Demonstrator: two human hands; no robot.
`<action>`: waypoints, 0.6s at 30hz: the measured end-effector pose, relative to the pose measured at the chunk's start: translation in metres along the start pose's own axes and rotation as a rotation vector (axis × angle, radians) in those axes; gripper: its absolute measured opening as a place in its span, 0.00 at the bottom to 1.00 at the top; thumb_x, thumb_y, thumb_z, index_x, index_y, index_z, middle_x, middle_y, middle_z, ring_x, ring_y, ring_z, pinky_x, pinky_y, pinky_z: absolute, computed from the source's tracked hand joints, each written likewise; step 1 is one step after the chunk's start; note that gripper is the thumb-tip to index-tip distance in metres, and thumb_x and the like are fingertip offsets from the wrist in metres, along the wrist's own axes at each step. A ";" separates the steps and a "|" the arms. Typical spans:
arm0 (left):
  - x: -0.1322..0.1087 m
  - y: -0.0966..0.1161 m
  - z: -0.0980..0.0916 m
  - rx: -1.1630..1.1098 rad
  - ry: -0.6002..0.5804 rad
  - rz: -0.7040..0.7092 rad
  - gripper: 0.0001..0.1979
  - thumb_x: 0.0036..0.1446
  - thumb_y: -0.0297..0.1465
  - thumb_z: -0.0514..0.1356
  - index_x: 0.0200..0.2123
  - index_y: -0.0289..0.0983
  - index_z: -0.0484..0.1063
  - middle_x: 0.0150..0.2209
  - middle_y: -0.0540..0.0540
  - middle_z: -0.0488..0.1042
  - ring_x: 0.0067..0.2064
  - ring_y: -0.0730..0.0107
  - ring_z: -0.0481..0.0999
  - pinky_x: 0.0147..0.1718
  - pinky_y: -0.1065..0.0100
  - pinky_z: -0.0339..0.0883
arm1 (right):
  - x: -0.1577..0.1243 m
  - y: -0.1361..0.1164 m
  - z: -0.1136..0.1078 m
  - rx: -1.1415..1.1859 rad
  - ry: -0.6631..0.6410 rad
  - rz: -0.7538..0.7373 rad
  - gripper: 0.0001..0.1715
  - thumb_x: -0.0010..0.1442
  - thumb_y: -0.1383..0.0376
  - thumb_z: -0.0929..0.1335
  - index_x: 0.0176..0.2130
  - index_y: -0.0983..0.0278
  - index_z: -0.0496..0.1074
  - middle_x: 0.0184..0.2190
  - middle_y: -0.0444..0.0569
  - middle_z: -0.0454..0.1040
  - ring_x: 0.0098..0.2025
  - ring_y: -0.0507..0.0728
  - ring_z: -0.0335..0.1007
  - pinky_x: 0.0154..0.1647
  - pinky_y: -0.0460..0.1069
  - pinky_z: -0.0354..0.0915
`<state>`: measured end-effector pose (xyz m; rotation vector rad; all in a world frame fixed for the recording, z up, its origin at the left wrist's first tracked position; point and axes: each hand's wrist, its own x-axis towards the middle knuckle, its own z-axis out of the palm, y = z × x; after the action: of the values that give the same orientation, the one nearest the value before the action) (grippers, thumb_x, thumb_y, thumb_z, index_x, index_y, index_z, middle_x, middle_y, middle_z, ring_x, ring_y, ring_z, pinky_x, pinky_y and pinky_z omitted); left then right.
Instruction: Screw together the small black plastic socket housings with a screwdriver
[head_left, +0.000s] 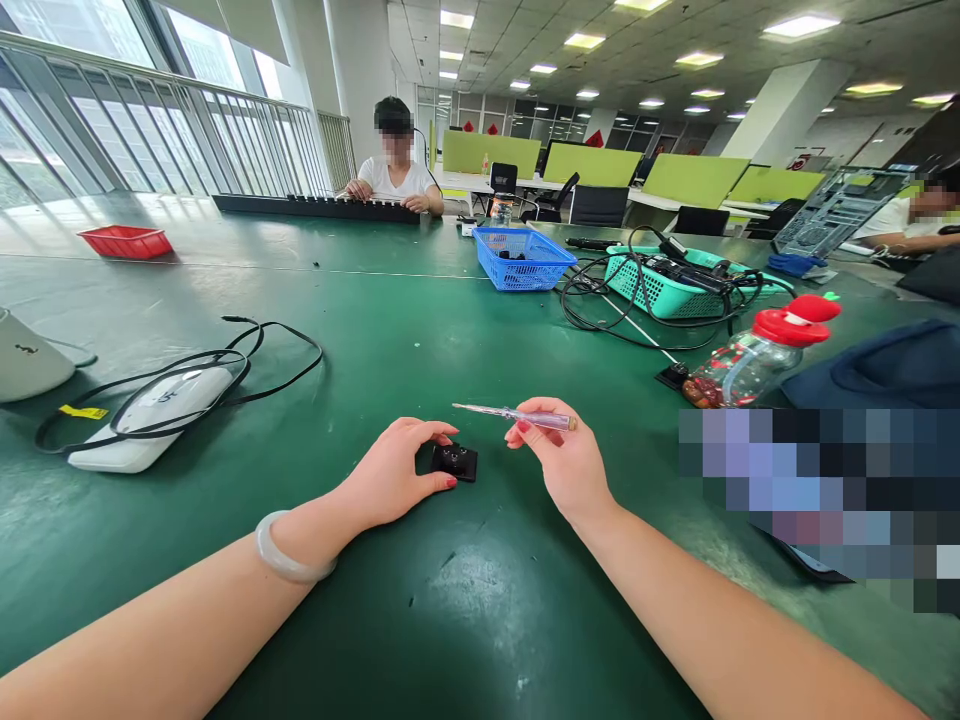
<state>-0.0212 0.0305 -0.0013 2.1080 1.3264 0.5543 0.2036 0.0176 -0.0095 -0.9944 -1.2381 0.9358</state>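
Observation:
A small black square part (461, 462) lies on the green tabletop. My left hand (390, 472) is closed on it, thumb at the near edge and fingers at the far edge. Small fittings show on the part's upper face, too fine to make out. In my right hand (570, 460) is a slim screwdriver (514, 413) with a clear purplish handle, pinched between thumb and fingers. Its shaft points left, nearly level, and the tip hovers above the part without touching it.
At left lie a white device (161, 410) wrapped in black cable and a red tray (126, 242). A blue basket (525, 265), a cable-filled green basket (660, 290) and a red-lidded bottle (739, 365) stand farther back. A person (394, 170) sits across the table.

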 end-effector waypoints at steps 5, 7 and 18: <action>0.001 0.000 -0.001 0.039 -0.050 0.049 0.19 0.53 0.34 0.63 0.50 0.47 0.74 0.50 0.46 0.74 0.56 0.55 0.69 0.59 0.50 0.64 | -0.006 -0.007 0.003 -0.061 -0.007 -0.196 0.10 0.61 0.56 0.69 0.37 0.60 0.70 0.36 0.48 0.76 0.39 0.55 0.77 0.43 0.54 0.75; 0.001 -0.001 -0.001 0.053 -0.075 0.093 0.19 0.55 0.32 0.60 0.51 0.48 0.73 0.53 0.46 0.73 0.58 0.55 0.67 0.60 0.49 0.62 | -0.010 -0.010 0.004 -0.076 -0.027 -0.267 0.06 0.63 0.59 0.67 0.39 0.59 0.68 0.36 0.47 0.75 0.40 0.55 0.77 0.44 0.55 0.75; 0.000 0.003 -0.003 0.087 -0.084 0.204 0.21 0.52 0.40 0.65 0.51 0.47 0.72 0.50 0.46 0.75 0.56 0.55 0.67 0.59 0.51 0.61 | -0.021 -0.013 0.007 -0.153 -0.099 -0.473 0.22 0.67 0.67 0.63 0.57 0.54 0.53 0.38 0.47 0.76 0.41 0.55 0.77 0.46 0.58 0.75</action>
<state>-0.0217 0.0305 0.0029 2.3279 1.1140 0.4925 0.1951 -0.0056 -0.0031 -0.7281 -1.5605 0.5297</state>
